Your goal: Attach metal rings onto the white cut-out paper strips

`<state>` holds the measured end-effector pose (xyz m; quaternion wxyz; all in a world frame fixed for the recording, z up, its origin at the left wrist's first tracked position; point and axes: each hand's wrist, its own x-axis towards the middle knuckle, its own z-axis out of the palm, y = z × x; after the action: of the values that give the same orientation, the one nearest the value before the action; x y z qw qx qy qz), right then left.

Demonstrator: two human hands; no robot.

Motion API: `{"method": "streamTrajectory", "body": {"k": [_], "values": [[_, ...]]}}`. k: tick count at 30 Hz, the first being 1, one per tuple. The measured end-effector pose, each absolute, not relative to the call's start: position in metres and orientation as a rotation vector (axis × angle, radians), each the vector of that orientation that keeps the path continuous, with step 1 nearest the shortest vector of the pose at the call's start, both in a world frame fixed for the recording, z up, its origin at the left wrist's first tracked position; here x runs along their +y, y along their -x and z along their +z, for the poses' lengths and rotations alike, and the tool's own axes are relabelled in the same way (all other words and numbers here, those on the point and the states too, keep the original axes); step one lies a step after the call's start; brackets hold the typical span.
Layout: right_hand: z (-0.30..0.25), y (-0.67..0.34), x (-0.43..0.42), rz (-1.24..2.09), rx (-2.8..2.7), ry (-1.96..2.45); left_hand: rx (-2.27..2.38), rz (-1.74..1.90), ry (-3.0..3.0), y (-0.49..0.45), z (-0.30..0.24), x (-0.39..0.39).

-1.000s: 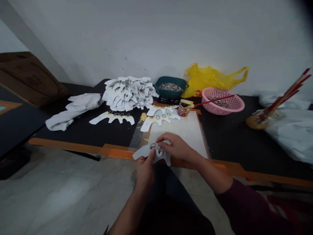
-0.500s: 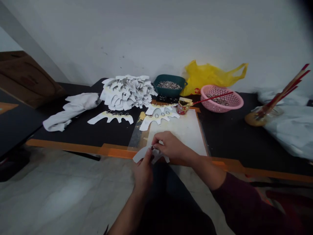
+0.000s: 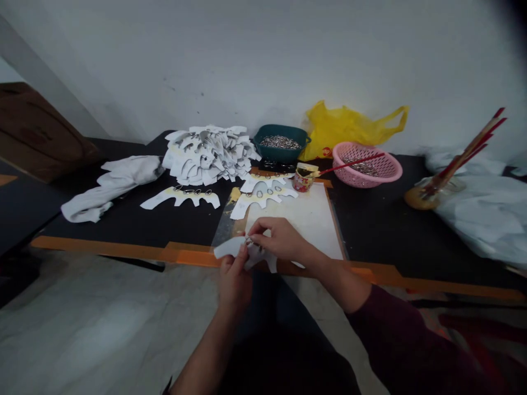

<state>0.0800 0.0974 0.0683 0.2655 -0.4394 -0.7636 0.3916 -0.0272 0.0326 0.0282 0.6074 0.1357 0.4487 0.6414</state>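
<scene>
My left hand [image 3: 235, 282] grips a white cut-out piece [image 3: 227, 248] with a scalloped edge, just over the table's front edge. Thumb and fingers of my right hand [image 3: 282, 240] are closed at the top edge of that piece, pinching what looks like a small metal ring [image 3: 248, 240]; the fingers partly cover it. Beyond my hands, a similar white piece [image 3: 247, 205] lies on the white work sheet [image 3: 317, 219], carrying several oval metal rings and yellowish glue. Another such piece [image 3: 185, 199] with rings lies to the left.
At the back are a heap of white pieces [image 3: 206, 156], a green basket [image 3: 261, 144] of metal rings, a glue tin [image 3: 303, 181] with a red stick, and a pink basket [image 3: 368, 176]. A jar [image 3: 422, 198] with sticks stands right. A white cloth [image 3: 119, 184] lies left.
Both hands and the white piece have risen slightly and moved a little left in view. My right fingers stay at its top edge. The whole scene has shifted slightly left.
</scene>
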Motion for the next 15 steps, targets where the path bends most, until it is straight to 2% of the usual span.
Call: {"method": "streamTrajectory", "body": {"k": [4, 9, 13, 15], "values": [[0.065, -0.084, 0.104, 1.273, -1.966, 1.223, 0.971, 1.390, -0.264, 0.016, 0.014, 0.029], [0.070, -0.108, 0.110, 1.286, -2.041, 1.192, 1.069, 1.365, -0.268, 0.018, 0.008, 0.030], [0.067, -0.122, 0.106, 1.483, -1.991, 1.237, 1.124, 1.351, -0.360, 0.028, 0.007, 0.035], [0.063, -0.122, 0.103, 1.442, -1.944, 1.275, 1.139, 1.352, -0.374, 0.030, 0.008, 0.037]]}}
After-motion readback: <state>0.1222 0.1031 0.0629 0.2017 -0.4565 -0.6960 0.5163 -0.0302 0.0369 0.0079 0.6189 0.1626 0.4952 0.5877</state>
